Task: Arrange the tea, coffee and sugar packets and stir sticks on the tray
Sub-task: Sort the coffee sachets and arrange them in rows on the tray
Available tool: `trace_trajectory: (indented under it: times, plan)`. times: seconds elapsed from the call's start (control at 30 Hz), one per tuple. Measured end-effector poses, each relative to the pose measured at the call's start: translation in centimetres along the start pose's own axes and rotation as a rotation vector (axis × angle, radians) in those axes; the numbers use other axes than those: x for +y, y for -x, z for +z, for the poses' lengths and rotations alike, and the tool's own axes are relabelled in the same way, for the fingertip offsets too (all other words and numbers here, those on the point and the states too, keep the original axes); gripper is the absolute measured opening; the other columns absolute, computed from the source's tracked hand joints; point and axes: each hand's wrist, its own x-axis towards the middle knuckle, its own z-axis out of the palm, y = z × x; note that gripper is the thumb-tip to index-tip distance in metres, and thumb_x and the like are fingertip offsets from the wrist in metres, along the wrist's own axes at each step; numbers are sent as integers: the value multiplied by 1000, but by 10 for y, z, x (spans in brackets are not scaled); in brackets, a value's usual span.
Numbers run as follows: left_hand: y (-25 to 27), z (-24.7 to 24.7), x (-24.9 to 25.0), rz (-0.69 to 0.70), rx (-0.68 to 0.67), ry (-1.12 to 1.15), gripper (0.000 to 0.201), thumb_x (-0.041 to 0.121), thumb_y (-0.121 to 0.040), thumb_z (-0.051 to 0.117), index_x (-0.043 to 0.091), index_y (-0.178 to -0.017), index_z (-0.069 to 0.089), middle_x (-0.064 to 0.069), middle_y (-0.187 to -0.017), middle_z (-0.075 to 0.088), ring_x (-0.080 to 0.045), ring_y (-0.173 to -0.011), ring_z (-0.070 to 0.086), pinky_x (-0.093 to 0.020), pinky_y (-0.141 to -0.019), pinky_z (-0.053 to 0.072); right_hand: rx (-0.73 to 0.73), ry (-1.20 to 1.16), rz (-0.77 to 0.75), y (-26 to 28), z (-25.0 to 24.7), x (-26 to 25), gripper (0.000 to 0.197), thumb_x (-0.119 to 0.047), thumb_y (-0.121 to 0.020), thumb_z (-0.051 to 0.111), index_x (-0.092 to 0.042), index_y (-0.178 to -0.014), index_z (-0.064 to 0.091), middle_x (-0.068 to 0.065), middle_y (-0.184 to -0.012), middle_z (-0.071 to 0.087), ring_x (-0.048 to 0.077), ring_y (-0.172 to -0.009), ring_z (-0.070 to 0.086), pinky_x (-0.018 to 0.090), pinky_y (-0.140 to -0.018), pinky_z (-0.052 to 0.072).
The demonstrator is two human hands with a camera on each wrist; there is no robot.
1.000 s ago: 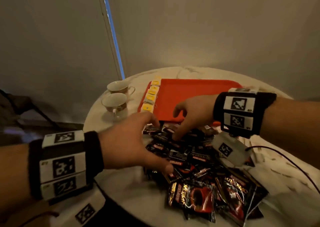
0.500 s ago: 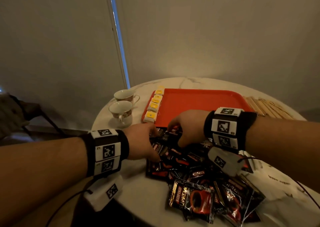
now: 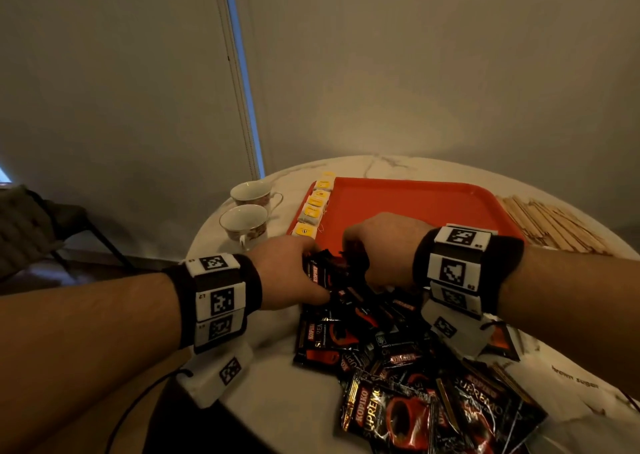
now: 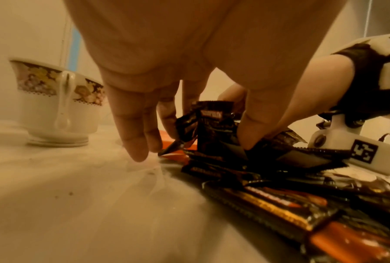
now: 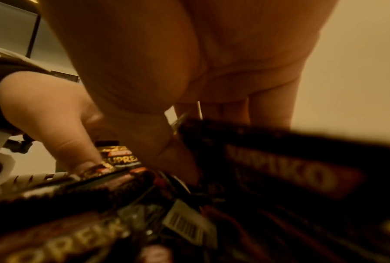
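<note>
A red tray (image 3: 415,204) lies at the back of the round table, with yellow tea bags (image 3: 315,207) in a row along its left edge. A heap of black coffee packets (image 3: 398,349) covers the table's near side. My left hand (image 3: 291,270) and right hand (image 3: 381,249) face each other at the tray's near edge and grip a small bunch of coffee packets (image 3: 329,270) between them. In the left wrist view the bunch (image 4: 214,128) stands upright between thumb and fingers (image 4: 139,124). The right wrist view shows a packet (image 5: 279,169) held under the right thumb. Wooden stir sticks (image 3: 554,225) lie right of the tray.
Two teacups (image 3: 244,221) stand left of the tray, close to my left hand. White brown-sugar packets (image 3: 575,381) lie at the near right, partly under my right forearm. The table edge curves just below my left wrist. A chair stands at far left.
Both hands have closed in from spread positions over the heap and now hold a bunch of packets upright between them near the tray's front edge.
</note>
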Motion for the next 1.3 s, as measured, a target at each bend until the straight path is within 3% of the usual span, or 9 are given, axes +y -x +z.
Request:
trace_trajectory:
  times: [0.1, 0.23, 0.4, 0.57, 0.77, 0.87, 1.0, 1.13, 1.3]
  plan:
    - [-1, -1, -3, -46, -15, 93, 52, 32, -74, 89, 31, -120, 65, 11, -109, 71, -9, -96, 68, -34, -89, 60, 74, -56, 13, 0, -6, 5, 42, -15, -90, 67, -28, -129, 60, -2, -116, 65, 20, -100, 62, 32, -76, 57]
    - [-3, -4, -10, -81, 9, 167, 52, 26, -72, 91, 32, -118, 67, 11, -106, 74, -10, -97, 70, -37, -93, 59, 143, -135, 20, 0, -16, 13, 44, -11, -91, 67, -27, -131, 59, -5, -116, 64, 16, -93, 56, 22, -61, 44]
    - [-8, -11, -15, -122, 53, 398, 42, 13, -76, 88, 26, -110, 67, 2, -102, 75, -17, -94, 72, -37, -86, 62, 230, -270, 67, -1, -34, 26, 39, -10, -87, 65, -25, -123, 61, -11, -89, 58, 9, -77, 57, 24, -55, 44]
    - [-20, -17, -15, -157, 85, 818, 54, -9, -74, 82, 10, -120, 62, -17, -113, 73, -33, -97, 76, -50, -82, 64, 289, -523, 84, -7, -40, 39, 43, -11, -84, 70, -27, -124, 63, -10, -92, 68, 10, -78, 68, 33, -68, 61]
    - [-37, -17, -6, -138, -4, 1044, 45, -17, -80, 68, 8, -117, 68, -18, -104, 78, -33, -92, 77, -42, -72, 63, 403, -821, 32, -14, -32, 47, 37, -2, -83, 71, -25, -111, 68, -4, -91, 75, 13, -78, 75, 39, -72, 65]
    - [-50, -13, 3, -120, -60, 1153, 45, -15, -85, 56, 6, -124, 65, -22, -115, 74, -40, -105, 73, -52, -87, 61, 448, -863, -40, -18, -29, 45, 35, -1, -82, 70, -26, -106, 67, -3, -90, 75, 12, -75, 74, 39, -69, 65]
    - [-72, -9, 19, -125, -52, 1402, 57, -15, -82, 39, 8, -129, 62, -24, -119, 73, -42, -107, 72, -52, -78, 62, 527, -827, -89, -27, -25, 43, 35, -4, -79, 70, -31, -100, 64, -7, -88, 73, 9, -72, 72, 41, -68, 64]
    - [-88, -5, 29, -83, -47, 1567, 66, -5, -70, 40, 6, -131, 62, -25, -124, 70, -43, -111, 69, -52, -86, 60, 562, -826, -111, -37, -24, 50, 33, -7, -76, 70, -34, -95, 63, -11, -88, 70, 6, -75, 68, 39, -71, 62]
    - [-110, -17, 47, 9, -43, 1704, 49, 22, -90, 44, -2, -128, 61, -26, -129, 67, -39, -109, 66, -52, -99, 54, 583, -926, -151, -55, -26, 64, 25, -4, -76, 70, -27, -84, 62, -5, -86, 69, 14, -79, 68, 38, -66, 62]
